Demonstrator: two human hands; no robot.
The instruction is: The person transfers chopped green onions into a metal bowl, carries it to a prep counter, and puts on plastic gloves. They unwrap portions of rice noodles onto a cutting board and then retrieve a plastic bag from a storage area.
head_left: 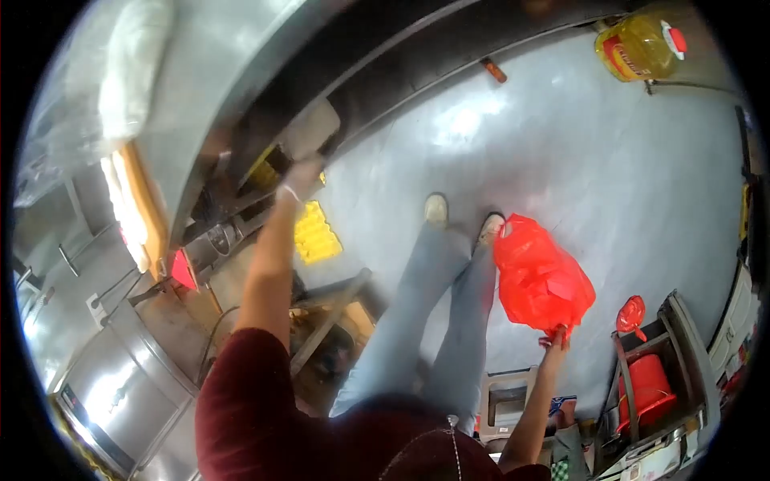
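Observation:
My right hand [555,340] is closed on the gathered end of a red plastic bag [545,276], which spreads out over the floor beside my right shoe [491,228]. Under the counter at the left, my left hand [303,176] reaches out, smeared by motion. A pale, blocky object [311,130] is right at its fingers; whether the hand grips it or only touches it is unclear. Below that hand lies a yellow egg-tray-like piece [317,232] on the floor.
A steel counter [241,48] curves along the upper left. A jug of yellow oil [638,50] stands at the upper right. A red bucket [646,389] sits in a frame at the lower right, near a small red bag [631,314]. A stool [508,385] is by my right arm.

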